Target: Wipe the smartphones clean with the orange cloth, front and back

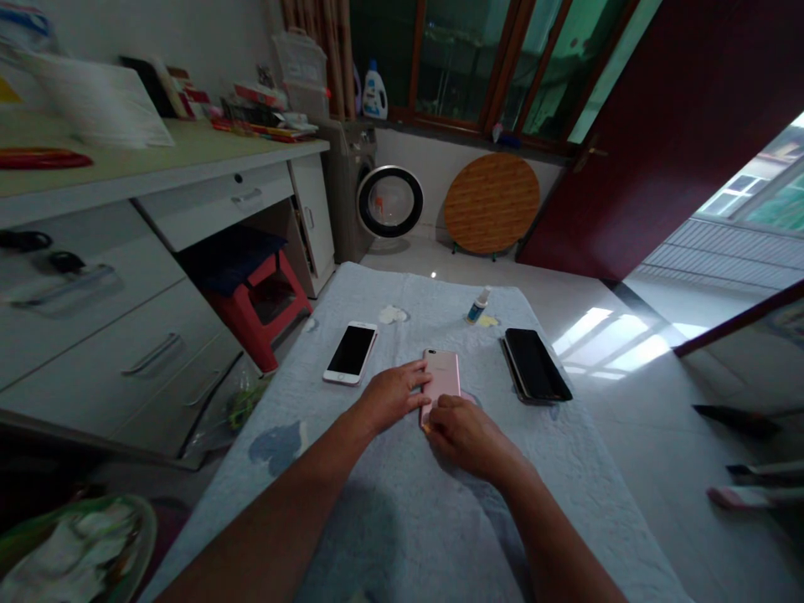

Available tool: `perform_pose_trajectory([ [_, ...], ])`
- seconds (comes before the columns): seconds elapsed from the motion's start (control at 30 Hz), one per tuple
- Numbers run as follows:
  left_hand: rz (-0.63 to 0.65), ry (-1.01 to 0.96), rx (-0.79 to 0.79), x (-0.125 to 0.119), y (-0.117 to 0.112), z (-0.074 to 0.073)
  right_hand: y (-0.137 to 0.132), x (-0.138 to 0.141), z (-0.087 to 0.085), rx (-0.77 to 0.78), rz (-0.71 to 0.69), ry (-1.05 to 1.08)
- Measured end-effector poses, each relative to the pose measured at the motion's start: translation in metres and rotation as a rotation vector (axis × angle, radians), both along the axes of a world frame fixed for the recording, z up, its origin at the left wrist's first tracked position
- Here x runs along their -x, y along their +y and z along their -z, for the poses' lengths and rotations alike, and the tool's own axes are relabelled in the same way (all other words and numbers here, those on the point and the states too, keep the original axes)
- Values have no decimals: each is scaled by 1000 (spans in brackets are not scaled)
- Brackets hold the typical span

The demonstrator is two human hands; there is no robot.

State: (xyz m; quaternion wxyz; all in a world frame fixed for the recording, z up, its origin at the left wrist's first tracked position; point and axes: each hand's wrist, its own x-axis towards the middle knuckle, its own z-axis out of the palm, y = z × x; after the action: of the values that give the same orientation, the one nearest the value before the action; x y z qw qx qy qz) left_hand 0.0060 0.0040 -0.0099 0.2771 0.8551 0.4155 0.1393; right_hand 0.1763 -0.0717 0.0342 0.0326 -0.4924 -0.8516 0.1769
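A pink smartphone [442, 368] lies back side up on the cloth-covered table, its camera at the far left corner. The fingers of my left hand [394, 394] are stretched out and apart, with their tips on the phone's left edge. My right hand [461, 429] is closed over the phone's near end, fingers curled. A small orange-yellow bit shows under those fingers; what it belongs to is hidden. To the left, a white smartphone [352, 353] lies screen up. Off to the right rests a stack of black-screened devices [536, 366].
A small spray bottle [478, 306] stands near the far edge of the light blue tablecloth [402, 511]. Left of the table are a red stool [267, 306] and a white desk with drawers [188, 360]. Beyond are a washing machine with its door open [390, 202] and a round wooden tabletop [492, 203].
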Motion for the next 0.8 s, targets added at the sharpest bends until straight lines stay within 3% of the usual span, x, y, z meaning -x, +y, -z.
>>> perform_pose_trajectory([
  [0.17,20,-1,-23,1,1,2,-1,17,5,-29,78,42],
  [0.33,21,-19,-37,1,1,5,-1,25,13,-101,51,81],
  [0.67,19,13,-31,0,1,0,-1,-6,-2,-2,159,-134],
  [0.8,24,12,-28,0,1,1,-2,-5,-2,1,151,-165],
])
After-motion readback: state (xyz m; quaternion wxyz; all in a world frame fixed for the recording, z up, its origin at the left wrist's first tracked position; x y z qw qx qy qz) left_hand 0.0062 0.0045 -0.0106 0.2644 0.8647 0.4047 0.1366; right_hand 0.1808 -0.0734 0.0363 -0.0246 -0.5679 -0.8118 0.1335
